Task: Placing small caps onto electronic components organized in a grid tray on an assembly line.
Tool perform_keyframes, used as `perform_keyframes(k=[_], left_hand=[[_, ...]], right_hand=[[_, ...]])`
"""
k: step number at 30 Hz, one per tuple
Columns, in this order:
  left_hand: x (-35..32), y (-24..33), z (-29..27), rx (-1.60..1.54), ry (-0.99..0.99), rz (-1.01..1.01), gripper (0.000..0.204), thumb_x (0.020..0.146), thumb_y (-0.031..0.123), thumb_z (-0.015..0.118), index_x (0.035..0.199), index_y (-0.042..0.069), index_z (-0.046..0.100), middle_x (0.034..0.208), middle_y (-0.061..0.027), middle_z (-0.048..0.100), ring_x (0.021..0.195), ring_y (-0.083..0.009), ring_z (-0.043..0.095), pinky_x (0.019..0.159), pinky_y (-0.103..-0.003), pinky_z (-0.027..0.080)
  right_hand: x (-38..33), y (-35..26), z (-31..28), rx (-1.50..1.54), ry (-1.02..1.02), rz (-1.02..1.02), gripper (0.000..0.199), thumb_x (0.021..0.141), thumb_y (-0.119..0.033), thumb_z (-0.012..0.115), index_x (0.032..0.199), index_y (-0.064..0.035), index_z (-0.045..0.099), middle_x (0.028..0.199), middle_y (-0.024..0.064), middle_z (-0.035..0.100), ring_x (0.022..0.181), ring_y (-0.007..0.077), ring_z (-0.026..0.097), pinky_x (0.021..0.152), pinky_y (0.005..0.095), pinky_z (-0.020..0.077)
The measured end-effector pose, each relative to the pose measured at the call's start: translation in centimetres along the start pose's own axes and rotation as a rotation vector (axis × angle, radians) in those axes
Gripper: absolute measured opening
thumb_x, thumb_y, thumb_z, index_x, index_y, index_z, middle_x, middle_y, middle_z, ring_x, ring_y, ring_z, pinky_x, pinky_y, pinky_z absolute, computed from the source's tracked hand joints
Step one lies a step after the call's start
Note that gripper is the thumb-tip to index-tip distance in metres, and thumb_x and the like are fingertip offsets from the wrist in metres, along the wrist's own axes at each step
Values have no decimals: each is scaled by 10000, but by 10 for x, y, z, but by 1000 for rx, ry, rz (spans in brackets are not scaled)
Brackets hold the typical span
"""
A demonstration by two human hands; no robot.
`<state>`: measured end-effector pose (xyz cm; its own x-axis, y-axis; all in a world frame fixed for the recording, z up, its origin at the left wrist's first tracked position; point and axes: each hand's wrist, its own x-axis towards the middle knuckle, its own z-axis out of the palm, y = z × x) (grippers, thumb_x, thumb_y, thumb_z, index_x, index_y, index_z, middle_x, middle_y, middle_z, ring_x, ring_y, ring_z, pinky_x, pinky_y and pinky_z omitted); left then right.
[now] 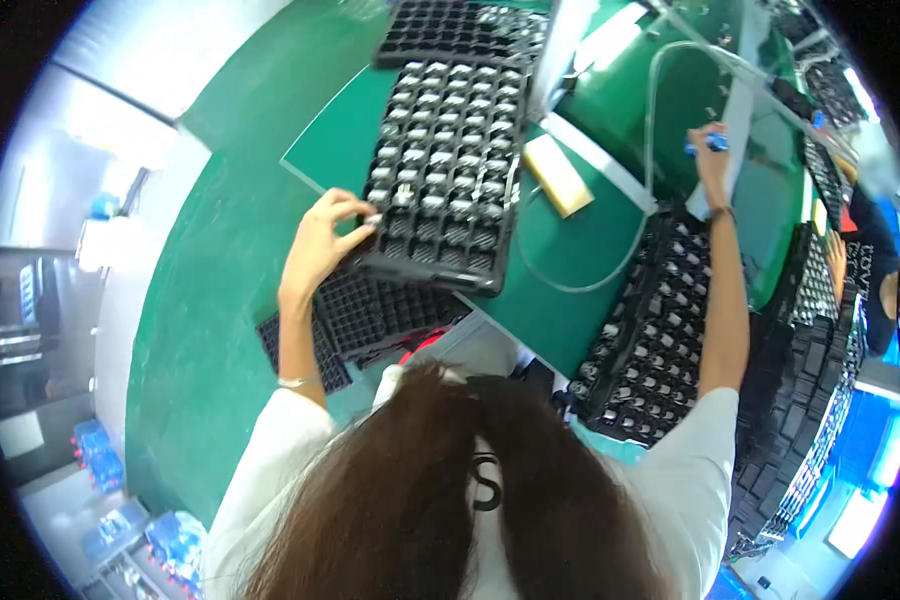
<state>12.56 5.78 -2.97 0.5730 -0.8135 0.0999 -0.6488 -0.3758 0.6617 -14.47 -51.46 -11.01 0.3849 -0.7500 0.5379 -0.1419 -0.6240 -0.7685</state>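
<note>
My left hand [320, 240] is at the left edge of a black compartment tray [440, 262]. Its thumb and forefinger close around a small bright thing that is too small to name. Shiny metal parts [438, 160] fill most of the tray's pockets, while the rows nearest me hold none. Stretched out to the far right, my right hand [712, 165] is wrapped around a blue hand tool [716, 142], mostly hidden by the fingers. Close to that hand, a clear hose [653, 120] arches over the green bench.
A pale yellow block [558, 176] lies right of the tray. Another black tray [460, 30] sits beyond it. By my right forearm stands a tray of metal parts [655, 340]. Dark trays [355, 315] lie under my left wrist. A co-worker's hand [837, 262] shows far right.
</note>
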Motion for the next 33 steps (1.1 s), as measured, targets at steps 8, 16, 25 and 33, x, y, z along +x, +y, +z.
perform_keyframes(k=[8,16,25,33], left_hand=[[-14,4,-1,-160,244,-104,115,778,93,622,854,19,665,1115,-111,586,1007,-210,557,850,-316,432],[-13,48,27,-1392,156,-235,188,916,177,450,1022,27,490,983,-106,569,899,-215,601,772,-324,507],[-37,135,18,-1588,-145,177,413,887,369,472,622,58,415,765,-30,398,579,-100,424,496,-209,364],[-41,223,-76,-972,1009,840,791,488,659,700,964,52,526,807,14,403,667,-120,348,557,-257,253]], right_hand=[[22,14,65,-522,57,183,510,636,-405,692,1013,-75,596,909,200,630,902,360,591,798,423,449],[22,-4,39,-256,21,117,465,649,-352,722,970,-51,572,821,161,633,813,330,607,734,395,454],[-64,-311,-21,810,-222,-113,385,663,-47,615,1004,-100,446,928,75,518,828,199,492,723,338,396],[-170,-501,-58,1390,-937,-681,84,742,-33,608,796,-97,614,878,26,602,698,144,590,691,268,429]])
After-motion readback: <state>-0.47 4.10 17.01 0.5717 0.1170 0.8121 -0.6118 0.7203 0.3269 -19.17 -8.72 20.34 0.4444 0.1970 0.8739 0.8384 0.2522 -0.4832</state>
